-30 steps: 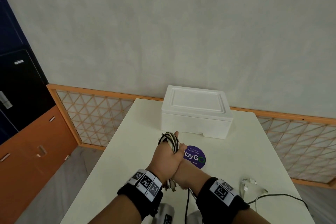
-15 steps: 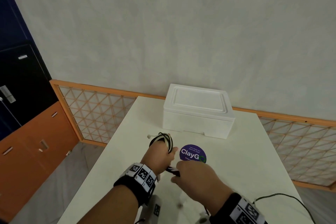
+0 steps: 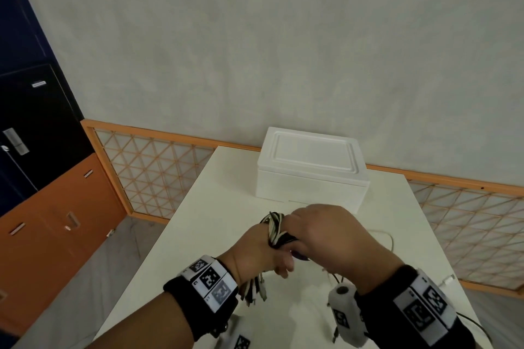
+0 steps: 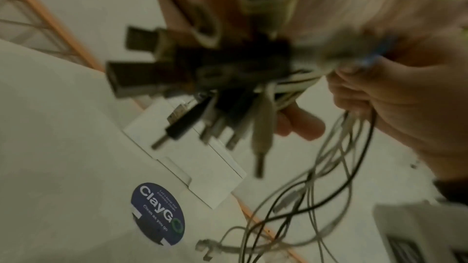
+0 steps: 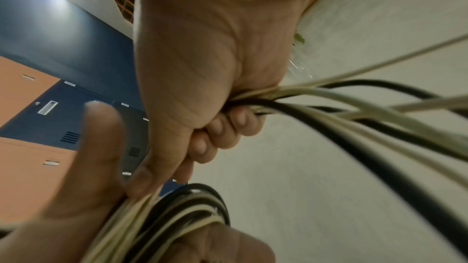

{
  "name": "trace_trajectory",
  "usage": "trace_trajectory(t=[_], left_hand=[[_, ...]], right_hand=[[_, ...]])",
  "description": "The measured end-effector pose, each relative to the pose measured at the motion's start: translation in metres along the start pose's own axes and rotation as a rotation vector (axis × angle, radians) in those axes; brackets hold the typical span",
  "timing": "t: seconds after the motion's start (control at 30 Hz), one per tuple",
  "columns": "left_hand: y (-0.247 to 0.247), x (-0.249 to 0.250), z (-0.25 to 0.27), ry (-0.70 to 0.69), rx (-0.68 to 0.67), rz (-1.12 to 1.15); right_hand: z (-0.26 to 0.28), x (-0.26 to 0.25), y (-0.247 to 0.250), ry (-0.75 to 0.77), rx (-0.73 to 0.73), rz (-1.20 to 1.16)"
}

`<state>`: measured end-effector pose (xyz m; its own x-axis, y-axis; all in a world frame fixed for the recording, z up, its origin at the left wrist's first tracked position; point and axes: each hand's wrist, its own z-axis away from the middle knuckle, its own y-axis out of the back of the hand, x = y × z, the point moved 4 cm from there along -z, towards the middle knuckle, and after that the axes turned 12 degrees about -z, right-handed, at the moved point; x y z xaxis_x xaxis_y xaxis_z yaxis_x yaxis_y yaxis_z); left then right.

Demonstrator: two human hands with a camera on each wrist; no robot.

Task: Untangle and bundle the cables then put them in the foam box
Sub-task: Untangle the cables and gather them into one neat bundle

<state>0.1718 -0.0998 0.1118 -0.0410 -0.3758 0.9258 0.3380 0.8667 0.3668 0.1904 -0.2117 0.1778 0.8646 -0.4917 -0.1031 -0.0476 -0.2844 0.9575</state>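
Your left hand (image 3: 256,252) grips the half-wound cables (image 3: 274,228), your right hand (image 3: 326,235) clutches the loose strands just beside those fingers, and the box (image 3: 310,178) beyond sits lidded.

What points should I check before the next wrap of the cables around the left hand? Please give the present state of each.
1. Left hand grips the cable bundle: ok.
2. Right hand holds the loose strands: ok.
3. Plug ends gathered on one side: ok.
4. Trailing cables free of tangles: not ok, they cross on the table.
5. Foam box open to receive the bundle: not ok, lid on.
6. Tie for the bundle at hand: cannot tell.
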Motion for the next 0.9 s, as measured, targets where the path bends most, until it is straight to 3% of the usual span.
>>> trace_trajectory(t=[0.1,0.17,0.27,0.43,0.53,0.6,0.9], left_hand=[[-0.010,0.006,0.007,0.007,-0.055,-0.090],[-0.012,0.010,0.010,-0.007,0.002,-0.070],[-0.008,0.016,0.009,-0.049,0.098,-0.093],[-0.005,0.016,0.008,-0.053,0.093,-0.062],[-0.003,0.016,0.006,-0.084,0.095,-0.019],[-0.004,0.016,0.005,-0.081,0.101,0.037],[-0.005,0.010,0.007,-0.098,0.064,0.209]], right_hand=[[-0.002,0.000,0.005,0.113,-0.004,-0.066],[-0.006,0.005,0.009,0.140,0.015,-0.153],[-0.009,0.021,0.007,0.128,0.135,-0.427],[-0.017,0.032,-0.015,0.124,0.185,-0.889],[-0.016,0.030,-0.034,-0.041,0.216,-1.331],[-0.016,0.029,-0.048,-0.122,0.297,-1.495],[-0.027,0.027,-0.070,-0.403,0.500,-1.710]])
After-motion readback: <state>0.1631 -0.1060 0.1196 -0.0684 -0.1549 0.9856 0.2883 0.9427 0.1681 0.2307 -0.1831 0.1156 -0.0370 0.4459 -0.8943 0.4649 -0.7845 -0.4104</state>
